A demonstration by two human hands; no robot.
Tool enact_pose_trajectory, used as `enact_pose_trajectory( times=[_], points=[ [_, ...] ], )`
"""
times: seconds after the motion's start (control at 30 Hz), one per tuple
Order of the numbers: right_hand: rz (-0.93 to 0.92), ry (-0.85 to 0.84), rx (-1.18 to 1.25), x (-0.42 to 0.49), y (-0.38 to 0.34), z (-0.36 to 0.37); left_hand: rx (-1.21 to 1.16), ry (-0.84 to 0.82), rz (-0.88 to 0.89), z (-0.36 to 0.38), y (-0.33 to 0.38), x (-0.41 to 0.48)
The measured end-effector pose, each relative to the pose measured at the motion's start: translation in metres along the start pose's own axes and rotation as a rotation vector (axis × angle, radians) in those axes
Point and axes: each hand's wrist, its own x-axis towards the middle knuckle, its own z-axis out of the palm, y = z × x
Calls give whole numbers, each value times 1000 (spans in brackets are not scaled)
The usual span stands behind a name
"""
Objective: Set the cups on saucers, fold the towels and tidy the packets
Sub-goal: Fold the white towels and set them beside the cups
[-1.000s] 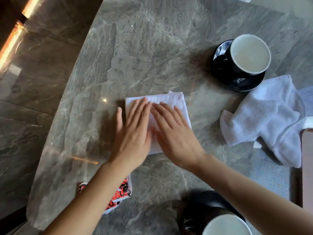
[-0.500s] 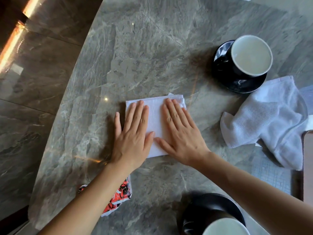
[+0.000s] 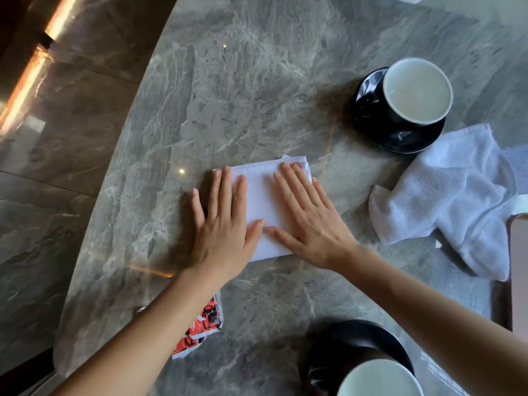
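A grey stone surface point(image 3: 257, 95), glossy and run through with pale veins, curves along its left edge. Beyond that edge lies a floor point(image 3: 71, 124) of large polished grey-brown tiles, with streaks of orange light point(image 3: 25, 90) reflected on it. In the middle of the surface lies a folded white towel point(image 3: 260, 195), a flat rectangle of finely woven cloth with crisp edges. Both hands lie flat on it, fingers straight and gripping nothing. The left hand point(image 3: 225, 224) presses its left half, little finger on the stone just beside the cloth. The right hand point(image 3: 308, 221) presses its right half, and the two thumb tips nearly meet. To the right of the right hand, apart from it, a crumpled white terry towel point(image 3: 451, 201) lies in a loose, nubby heap. Beyond the right hand's fingertips and to the right, a black glazed cup point(image 3: 417, 91) with a white inside stands upright on a shiny round black saucer point(image 3: 400, 138). Below the right forearm, nearer the person, a second white-lined cup point(image 3: 380, 378) sits on a second black saucer point(image 3: 343, 344), cut off by the lower edge of the view. Under the left forearm lie glossy red, black and white packets point(image 3: 204, 324), their print too blurred to read. Past the crumpled towel shows the rounded corner of a brown-rimmed tray point(image 3: 517, 267).
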Motion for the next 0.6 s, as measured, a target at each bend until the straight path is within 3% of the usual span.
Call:
enact_pose_trajectory(
  times=[0.1,0.17,0.27,0.37,0.6],
  points=[
    [-62,57,103,-8,7,-16,-181,120,49,-16,-1,-7],
    [-126,141,10,-20,15,-25,-261,215,174,-24,-4,-18],
    [-157,138,-136,-39,29,-30,-283,157,291,-22,-10,-37],
    [-154,86,-205,-49,37,-31,-231,58,278,-8,-14,-47],
    [-116,152,-130,-43,36,-23,-307,147,193,8,-10,-47]
  ],
)
